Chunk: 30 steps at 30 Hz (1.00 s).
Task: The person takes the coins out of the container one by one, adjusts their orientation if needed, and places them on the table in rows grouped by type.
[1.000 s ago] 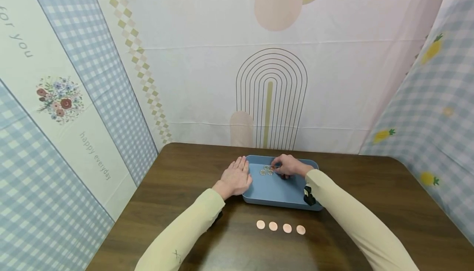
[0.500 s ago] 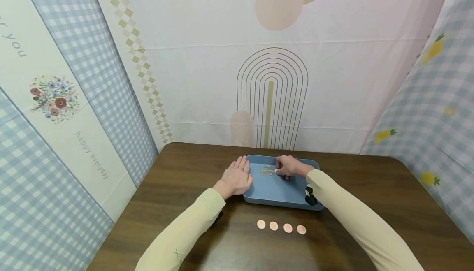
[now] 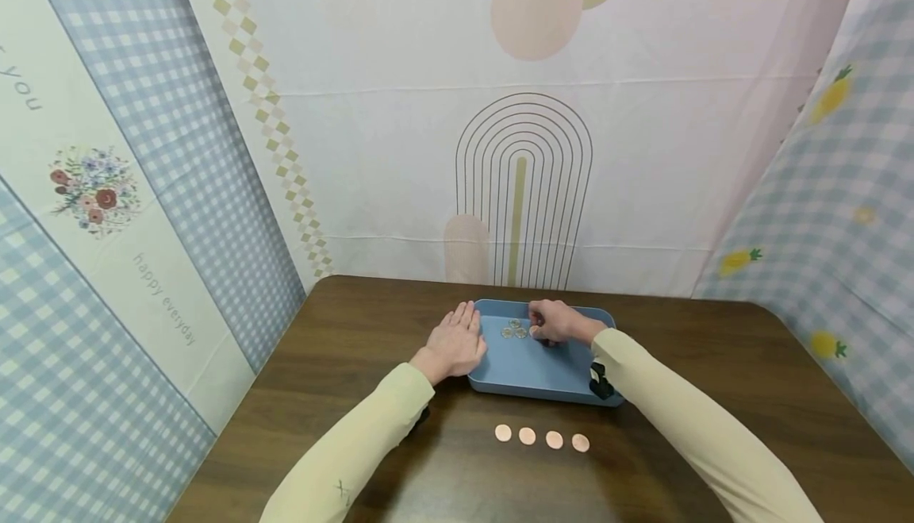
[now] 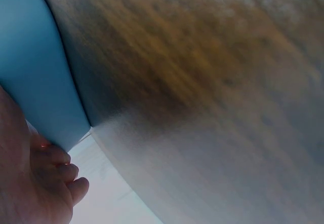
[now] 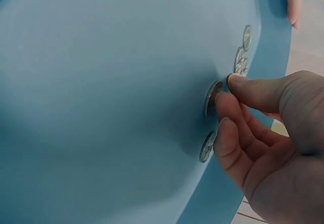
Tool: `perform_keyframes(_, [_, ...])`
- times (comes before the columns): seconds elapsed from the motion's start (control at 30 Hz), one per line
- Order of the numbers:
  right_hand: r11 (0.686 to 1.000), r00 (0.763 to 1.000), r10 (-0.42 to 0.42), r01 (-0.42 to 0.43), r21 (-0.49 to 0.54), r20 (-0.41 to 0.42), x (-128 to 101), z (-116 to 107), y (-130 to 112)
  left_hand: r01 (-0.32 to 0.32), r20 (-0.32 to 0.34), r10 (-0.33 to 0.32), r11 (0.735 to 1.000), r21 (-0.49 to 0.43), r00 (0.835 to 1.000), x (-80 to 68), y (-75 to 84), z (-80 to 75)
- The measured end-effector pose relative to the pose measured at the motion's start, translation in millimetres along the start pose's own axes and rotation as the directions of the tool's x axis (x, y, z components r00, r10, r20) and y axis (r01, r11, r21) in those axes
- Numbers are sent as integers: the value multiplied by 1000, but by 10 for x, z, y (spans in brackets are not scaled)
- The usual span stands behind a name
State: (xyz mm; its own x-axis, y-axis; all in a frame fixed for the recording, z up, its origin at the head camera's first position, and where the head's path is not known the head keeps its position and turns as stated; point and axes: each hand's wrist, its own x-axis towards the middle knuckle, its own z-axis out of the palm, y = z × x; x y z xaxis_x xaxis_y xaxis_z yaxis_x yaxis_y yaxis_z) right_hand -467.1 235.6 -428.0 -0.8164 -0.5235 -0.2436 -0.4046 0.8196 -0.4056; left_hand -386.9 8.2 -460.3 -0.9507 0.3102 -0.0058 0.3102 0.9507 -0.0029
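Observation:
My right hand (image 3: 557,321) reaches into the blue tray (image 3: 500,386) near its far wall, fingers bent down toward the bottom. In the right wrist view, its thumb and index finger close around a small coin (image 5: 229,81), mostly covered by the thumb. A larger coin (image 5: 212,100) lies under the index fingertip, and another coin (image 5: 206,147) lies by the other fingertips. Just left of this hand, three silvery coins (image 3: 515,323) sit close together. My left hand (image 3: 455,340) rests flat with straight fingers along the tray's left rim.
Several copper-coloured discs (image 3: 527,436) lie in a row on the brown wooden table (image 3: 371,332), in front of the tray. Patterned cloth (image 3: 400,150) hangs behind the table and on both sides.
The right hand's fingers have shifted slightly right, away from the three silvery coins, then stayed about there. The left hand and the row of discs keep their places.

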Motion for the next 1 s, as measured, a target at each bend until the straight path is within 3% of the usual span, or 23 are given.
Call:
perform_keyframes(0.53, [989, 991, -132, 132, 63, -14, -262, -173, -17, 13, 17, -12, 1000, -18, 1000, 26, 4, -15])
perform_keyframes(1.0, [962, 963, -264, 267, 59, -60, -645, -222, -27, 1, 9, -1, 1000, 0, 1000, 25, 1, -12])
